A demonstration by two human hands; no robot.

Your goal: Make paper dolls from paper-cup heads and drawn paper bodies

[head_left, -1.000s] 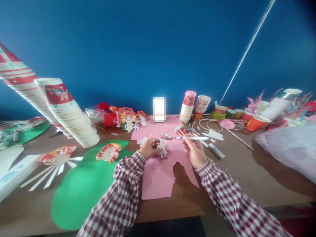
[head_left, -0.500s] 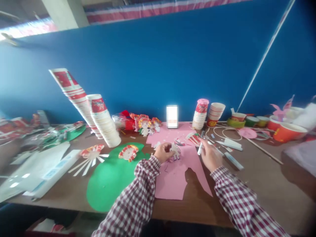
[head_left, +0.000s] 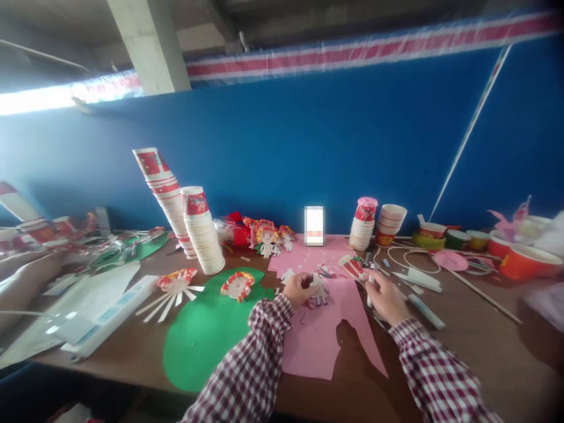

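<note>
My left hand is closed on the edge of a small white paper cutout with dark outlines, held above a pink sheet. In my right hand, fingers closed, is a white marker, partly hidden by the fingers. A cut piece of red-and-white paper cup lies just beyond that hand. Left of my left hand, a red-and-yellow ring-shaped cup piece rests on a green sheet. Several cutout figures stand at the pink sheet's far left.
Tall stacks of paper cups lean at the back left; shorter stacks stand at the back right. A cut cup with spread strips and a long white box lie left. Another person's arm reaches in at far left.
The view has tilted up and turned slightly left, bringing another person's arm into sight. My left hand still holds the cutout; the marker in my right hand now points more downward.
</note>
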